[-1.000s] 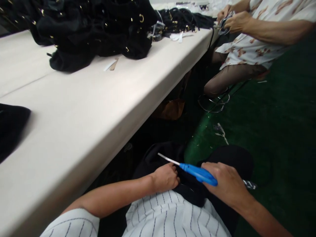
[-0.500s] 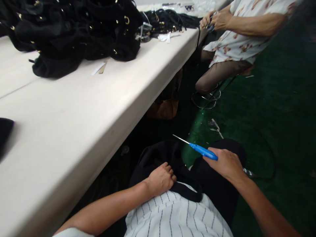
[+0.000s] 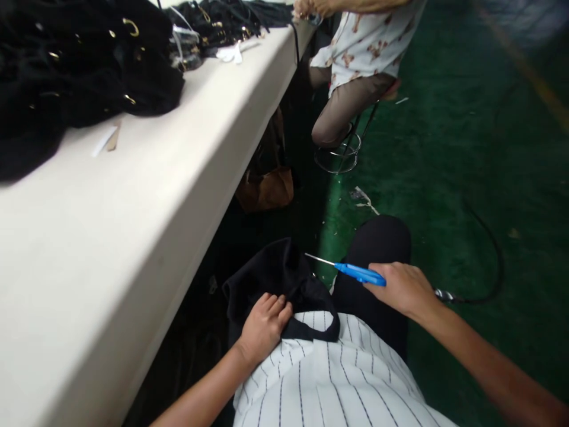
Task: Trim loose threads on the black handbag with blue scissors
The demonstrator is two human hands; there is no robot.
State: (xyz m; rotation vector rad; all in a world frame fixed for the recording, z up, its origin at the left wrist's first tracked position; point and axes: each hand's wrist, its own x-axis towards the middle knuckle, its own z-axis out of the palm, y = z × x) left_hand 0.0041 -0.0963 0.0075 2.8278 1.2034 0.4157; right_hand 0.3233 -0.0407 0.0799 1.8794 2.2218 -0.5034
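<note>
A black cloth bag [image 3: 262, 276] with a looped strap lies across my lap, against my striped shirt. My left hand [image 3: 267, 323] presses down on the bag with its fingers bent over the cloth; the fingertips are partly hidden. In my right hand [image 3: 402, 287] is a blue air blow gun [image 3: 360, 274], gripped by its body. Its thin metal nozzle points left, ending just beside the bag. Behind my right wrist a metal fitting joins a dark hose [image 3: 495, 279].
To the left stands a long white table [image 3: 133, 196], bearing a heap of black bags [image 3: 98, 65] with gold-coloured rings. Paper strips [image 3: 106, 139] lie near it. A co-worker [image 3: 355, 65] sits on a stool at the table's far end. Beneath the table is a brown bag [image 3: 267, 188].
The view has swung right, so the table and co-worker sit further left. My left hand's fingers are spread a bit more over the bag. The nozzle is closer to the bag.
</note>
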